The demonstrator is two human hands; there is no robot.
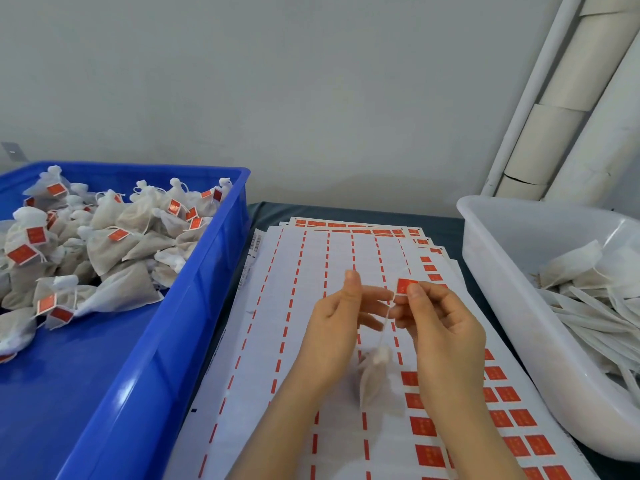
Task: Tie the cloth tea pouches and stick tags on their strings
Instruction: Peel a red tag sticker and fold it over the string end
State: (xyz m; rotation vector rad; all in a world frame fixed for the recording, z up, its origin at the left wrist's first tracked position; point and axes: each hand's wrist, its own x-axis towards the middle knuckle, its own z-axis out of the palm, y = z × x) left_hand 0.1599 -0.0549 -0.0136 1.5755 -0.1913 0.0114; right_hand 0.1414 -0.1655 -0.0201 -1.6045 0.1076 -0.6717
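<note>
Now the right hand (440,317) pinches the red tag (403,285) on the string (384,327), mid-frame. The pouch (375,379) hangs just below. The left hand (332,317) is loose, fingers apart. If the tag is not squeezed well, it could slip off the string.

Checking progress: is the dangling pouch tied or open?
Looks tied: pouch neck is bunched below the string, hanging from the tag the right hand pinches.
</note>
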